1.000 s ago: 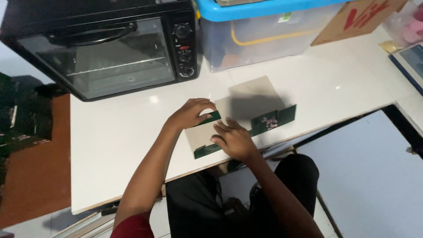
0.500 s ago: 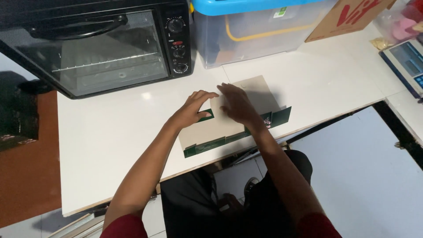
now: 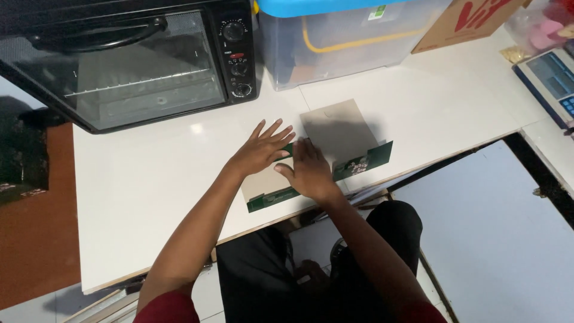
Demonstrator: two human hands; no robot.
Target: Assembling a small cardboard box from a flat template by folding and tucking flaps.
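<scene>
head view: we see two hands pressing a flat cardboard sheet on a white table.

we find the left hand [image 3: 261, 149] laid flat with its fingers spread wide, palm down on the left part of the cardboard sheet [image 3: 335, 134], gripping nothing. the right hand [image 3: 308, 170] lies just beside it, also open and palm down, fingers together, pressing the sheet without holding it. the sheet is tan with dark green flaps along its near side, and it lies near the front edge of the table [image 3: 149, 185]. behind the hands we see a black toaster oven [image 3: 131, 60], and to its right a clear plastic bin [image 3: 341, 42] with a blue lid. a scale [image 3: 553, 78] sits at the far right.
</scene>
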